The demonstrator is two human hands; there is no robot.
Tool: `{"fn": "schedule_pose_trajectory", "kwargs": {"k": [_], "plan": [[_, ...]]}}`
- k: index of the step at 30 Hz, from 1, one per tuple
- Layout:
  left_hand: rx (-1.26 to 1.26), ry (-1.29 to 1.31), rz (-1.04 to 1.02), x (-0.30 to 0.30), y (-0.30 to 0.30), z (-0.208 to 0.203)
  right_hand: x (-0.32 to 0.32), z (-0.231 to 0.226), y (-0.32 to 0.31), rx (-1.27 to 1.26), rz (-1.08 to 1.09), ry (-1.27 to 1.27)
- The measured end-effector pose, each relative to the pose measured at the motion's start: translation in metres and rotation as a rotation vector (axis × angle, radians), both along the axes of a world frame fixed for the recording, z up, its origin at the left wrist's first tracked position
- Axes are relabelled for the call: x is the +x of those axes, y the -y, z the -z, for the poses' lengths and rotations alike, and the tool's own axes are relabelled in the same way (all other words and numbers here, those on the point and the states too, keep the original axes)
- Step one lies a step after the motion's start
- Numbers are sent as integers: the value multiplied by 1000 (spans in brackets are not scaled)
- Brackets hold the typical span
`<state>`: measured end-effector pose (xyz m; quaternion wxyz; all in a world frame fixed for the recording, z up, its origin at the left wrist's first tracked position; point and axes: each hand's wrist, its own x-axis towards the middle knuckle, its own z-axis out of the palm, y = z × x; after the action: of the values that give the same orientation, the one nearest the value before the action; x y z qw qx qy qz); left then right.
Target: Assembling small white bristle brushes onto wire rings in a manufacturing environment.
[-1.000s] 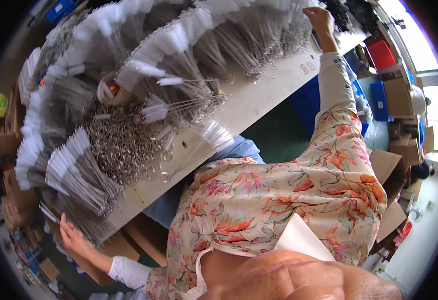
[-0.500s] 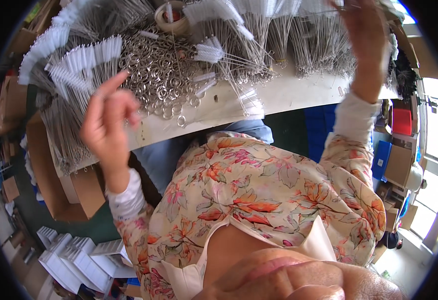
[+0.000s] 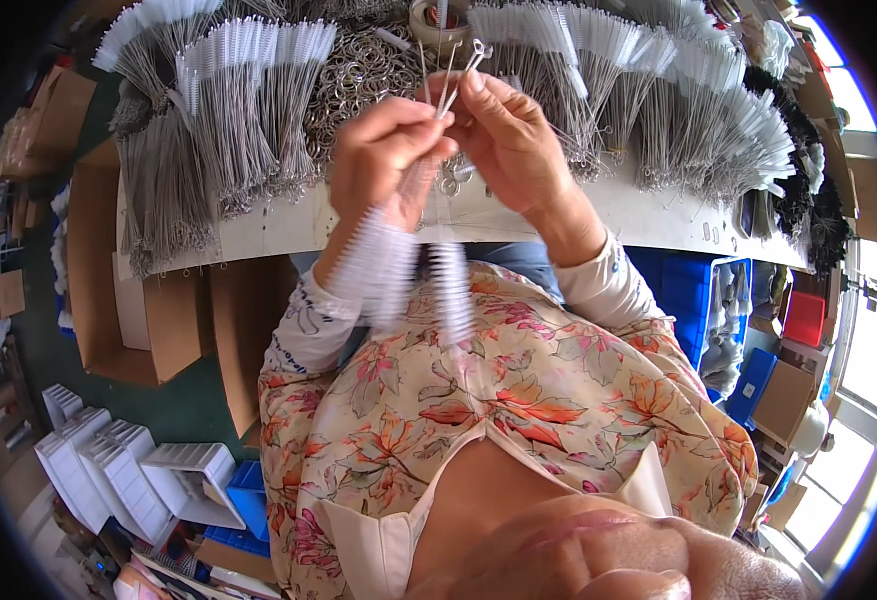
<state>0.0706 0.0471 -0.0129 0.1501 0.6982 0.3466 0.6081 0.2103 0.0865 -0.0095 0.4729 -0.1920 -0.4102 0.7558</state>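
Both hands come together above the middle of the table (image 3: pixel 649 212), forearms angled inward. The left hand (image 3: pixel 384 160) has its fingers curled closed around the wire stems of some brushes (image 3: pixel 451 290); the right hand (image 3: pixel 519 150) pinches near their looped ends, thumb against fingers. The brushes' bristles hang past the table's near edge. A half second earlier, the hands are well apart at the table's left and right.
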Motion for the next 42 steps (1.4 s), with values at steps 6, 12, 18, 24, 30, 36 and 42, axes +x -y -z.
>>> {"fn": "schedule_pose_trajectory", "kwargs": {"k": [6, 12, 18, 24, 30, 36, 42], "plan": [[305, -412, -169, -10, 15, 6, 2, -18, 7, -247, -104, -293], [158, 186, 215, -33, 0, -51, 12, -42, 21, 398, -147, 657], [-336, 77, 560, -31, 16, -23, 15, -37, 23, 425, -236, 539], [58, -238, 185, -30, 23, -22, 36, -48, 31, 219, -485, 600], [208, -501, 257, 8, 34, 4, 89, -23, 48, 237, -470, 809], [-999, -46, 420, 36, -5, 50, 198, 47, 63, 723, 150, 2258], [-1167, 110, 525, 77, -8, 73, 194, 51, 70, 455, 351, 1418]]}}
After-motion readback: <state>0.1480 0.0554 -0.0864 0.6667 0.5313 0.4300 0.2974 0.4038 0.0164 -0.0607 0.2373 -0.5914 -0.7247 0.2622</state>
